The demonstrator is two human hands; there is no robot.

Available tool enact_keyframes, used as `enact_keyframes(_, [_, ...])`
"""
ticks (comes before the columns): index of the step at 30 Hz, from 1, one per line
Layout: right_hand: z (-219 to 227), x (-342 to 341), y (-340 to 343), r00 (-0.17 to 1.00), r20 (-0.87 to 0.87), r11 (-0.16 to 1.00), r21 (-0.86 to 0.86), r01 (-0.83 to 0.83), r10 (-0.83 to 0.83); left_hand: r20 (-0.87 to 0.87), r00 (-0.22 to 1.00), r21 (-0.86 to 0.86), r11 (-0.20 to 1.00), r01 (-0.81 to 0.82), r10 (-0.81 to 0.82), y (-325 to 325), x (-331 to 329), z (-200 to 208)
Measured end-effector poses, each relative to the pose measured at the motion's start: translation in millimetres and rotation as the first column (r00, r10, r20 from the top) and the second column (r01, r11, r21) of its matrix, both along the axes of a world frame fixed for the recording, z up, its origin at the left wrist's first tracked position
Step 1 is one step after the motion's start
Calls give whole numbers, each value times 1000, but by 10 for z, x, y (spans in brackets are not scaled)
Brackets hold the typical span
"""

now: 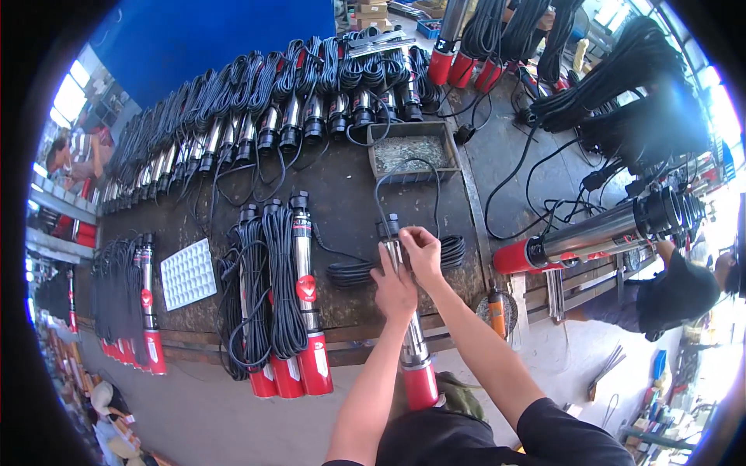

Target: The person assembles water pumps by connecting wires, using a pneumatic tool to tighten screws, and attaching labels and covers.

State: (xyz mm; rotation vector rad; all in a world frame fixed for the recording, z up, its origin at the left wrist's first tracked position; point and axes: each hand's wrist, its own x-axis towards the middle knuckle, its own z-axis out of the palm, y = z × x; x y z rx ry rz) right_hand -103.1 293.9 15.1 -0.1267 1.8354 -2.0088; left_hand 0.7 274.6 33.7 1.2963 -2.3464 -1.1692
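A slim submersible pump [414, 334] with a silver body, a red end cap and a black top fitting lies in front of me, its red end jutting over the table's near edge. My left hand [395, 289] is closed around the upper part of its silver body. Beside it, my right hand [423, 255] has thumb and fingers pinched together near the black top; whatever is between them is too small to make out. From that top rises a loop of black cable [407, 161], and a coiled cable bundle [351, 272] lies behind my hands.
Several pumps with coiled cables [301, 272] lie left, beside a white compartment tray [188, 274]. A long row of pumps [314, 120] runs along the back. A grey metal tray [451, 147] sits beyond my hands. Pumps [594, 227] lie right, near another person [674, 299].
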Motion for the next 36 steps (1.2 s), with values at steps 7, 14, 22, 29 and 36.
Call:
enact_keyframes(7, [-32,-82,739,963,-265,918,391,65,45,-27,1000,-34,999,1,-2,13,12,-87])
enact_keyframes(14, [-308,321,994,857,-369,733,680,-16,361,-27,1000,-42,999,-14,13,63,-35,-72])
enact_keyframes(22, [-569,513,819,862,-506,827,498,260,33,-17,1000,-82,997,-5,3,59,-51,-71])
enact_keyframes(29, [170,144,688,997,36,997,35,70,-71,-18,1000,-96,995,17,-19,67,-24,-112])
enact_keyframes(36, [275,-98,236,955,-194,947,272,-168,225,16,1000,-46,999,12,-11,37,-26,-43])
